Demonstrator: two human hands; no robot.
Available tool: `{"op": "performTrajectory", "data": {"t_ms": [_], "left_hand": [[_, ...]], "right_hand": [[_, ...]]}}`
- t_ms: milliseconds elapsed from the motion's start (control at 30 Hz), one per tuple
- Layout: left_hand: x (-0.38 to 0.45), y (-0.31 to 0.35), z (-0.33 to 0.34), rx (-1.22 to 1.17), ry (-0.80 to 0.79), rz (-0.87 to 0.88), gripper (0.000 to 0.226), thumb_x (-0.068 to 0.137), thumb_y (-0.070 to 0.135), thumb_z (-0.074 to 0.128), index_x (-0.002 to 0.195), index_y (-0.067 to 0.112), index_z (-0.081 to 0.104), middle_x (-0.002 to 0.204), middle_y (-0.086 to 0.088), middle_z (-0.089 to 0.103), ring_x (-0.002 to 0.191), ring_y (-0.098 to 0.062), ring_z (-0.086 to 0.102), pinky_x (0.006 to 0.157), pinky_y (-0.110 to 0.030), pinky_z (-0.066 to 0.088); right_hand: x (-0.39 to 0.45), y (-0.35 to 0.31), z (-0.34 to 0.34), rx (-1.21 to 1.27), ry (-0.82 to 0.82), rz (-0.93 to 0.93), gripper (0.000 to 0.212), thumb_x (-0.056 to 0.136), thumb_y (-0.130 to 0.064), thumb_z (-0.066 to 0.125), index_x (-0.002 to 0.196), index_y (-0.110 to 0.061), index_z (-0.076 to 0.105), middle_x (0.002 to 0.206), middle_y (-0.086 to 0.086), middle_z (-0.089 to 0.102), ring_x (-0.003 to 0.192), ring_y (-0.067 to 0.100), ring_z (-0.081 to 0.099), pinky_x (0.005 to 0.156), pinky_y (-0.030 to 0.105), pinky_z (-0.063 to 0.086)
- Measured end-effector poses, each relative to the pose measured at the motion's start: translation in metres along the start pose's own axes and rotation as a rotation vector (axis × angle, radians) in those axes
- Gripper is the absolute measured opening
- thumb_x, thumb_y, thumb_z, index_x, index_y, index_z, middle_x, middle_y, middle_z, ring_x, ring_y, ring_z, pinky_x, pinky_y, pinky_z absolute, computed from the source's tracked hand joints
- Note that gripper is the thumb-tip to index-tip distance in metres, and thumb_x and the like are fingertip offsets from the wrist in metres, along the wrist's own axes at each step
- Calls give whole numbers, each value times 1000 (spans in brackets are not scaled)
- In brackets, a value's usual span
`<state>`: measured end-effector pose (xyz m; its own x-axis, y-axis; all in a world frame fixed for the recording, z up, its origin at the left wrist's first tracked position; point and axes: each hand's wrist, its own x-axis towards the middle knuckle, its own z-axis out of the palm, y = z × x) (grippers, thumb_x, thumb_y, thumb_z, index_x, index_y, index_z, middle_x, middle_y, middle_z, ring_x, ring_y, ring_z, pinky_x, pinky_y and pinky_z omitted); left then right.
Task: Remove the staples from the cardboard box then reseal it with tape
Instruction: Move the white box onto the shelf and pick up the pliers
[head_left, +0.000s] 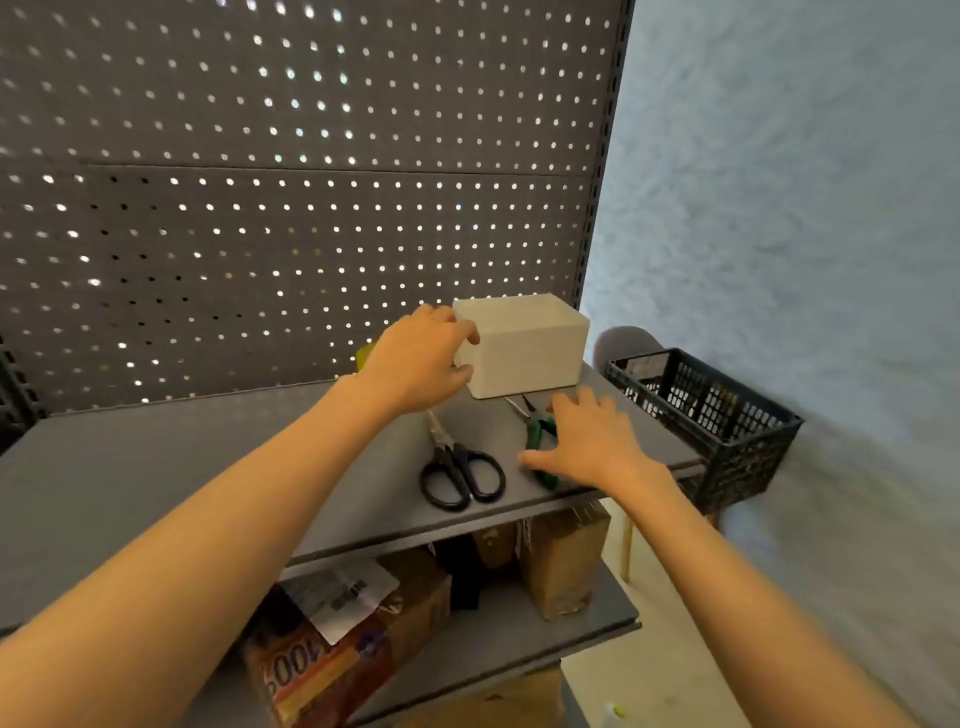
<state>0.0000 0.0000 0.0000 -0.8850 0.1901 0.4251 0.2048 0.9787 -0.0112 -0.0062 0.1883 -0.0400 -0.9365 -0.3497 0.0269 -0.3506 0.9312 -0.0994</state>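
Against the pegboard wall (291, 208) a grey shelf (156, 483) carries the tools, and a lower shelf (519, 639) carries the cardboard boxes (563, 558), one upright at the right and another (332, 660) lying at the left with a paper label on it; which box holds the staples cannot be told, and no tape roll is plainly in view; a black crate (727, 415) hangs just beside the shelf's right end. Both arms reach forward; the left hand (415, 358) curls its fingers round the near left corner of a white tub (524, 343) at the back of the shelf, gripping it; the right hand (587, 441) lies spread and flat over the green-handled pliers (535, 441), fingers straight, touching or just above them, nothing yet held. Black scissors (460, 473) rest near the front edge, between the two hands. The risks, as a judgement: dragging the tub forward could push the scissors off the front edge; a hasty grab at the pliers could slide them off the edge beside the crate; the pointed tips could nick a finger.
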Motion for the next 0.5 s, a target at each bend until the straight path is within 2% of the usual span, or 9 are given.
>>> {"op": "performTrajectory", "data": {"t_ms": [100,200,333,500], "left_hand": [[11,-8,9,0,-11,13,41,89,30,51,128,19,49,121,-6,53,112,-23,44,82,-30,36],[22,-13,18,-15,-23,32,42,89,31,51,130,19,47,120,-6,53,109,-22,45,78,-27,33],[34,-19,28,-18,-23,49,44,89,32,52,130,18,46,122,-7,54,110,-25,46,84,-31,37],[49,-22,41,-51,-25,48,48,88,31,54,132,16,44,126,-8,51,115,-26,45,89,-33,37]], "right_hand": [[8,1,3,-17,-84,67,80,77,-62,59,136,-15,32,141,15,31,127,38,31,100,49,32],[13,2,4,4,-151,124,88,74,-66,60,139,-15,29,143,15,28,130,38,28,101,52,30],[21,5,4,21,-205,170,95,71,-68,61,141,-15,26,145,15,25,132,39,25,101,54,30],[28,11,8,44,-263,200,98,67,-72,61,138,-11,31,142,18,29,130,38,27,102,52,34]]}}
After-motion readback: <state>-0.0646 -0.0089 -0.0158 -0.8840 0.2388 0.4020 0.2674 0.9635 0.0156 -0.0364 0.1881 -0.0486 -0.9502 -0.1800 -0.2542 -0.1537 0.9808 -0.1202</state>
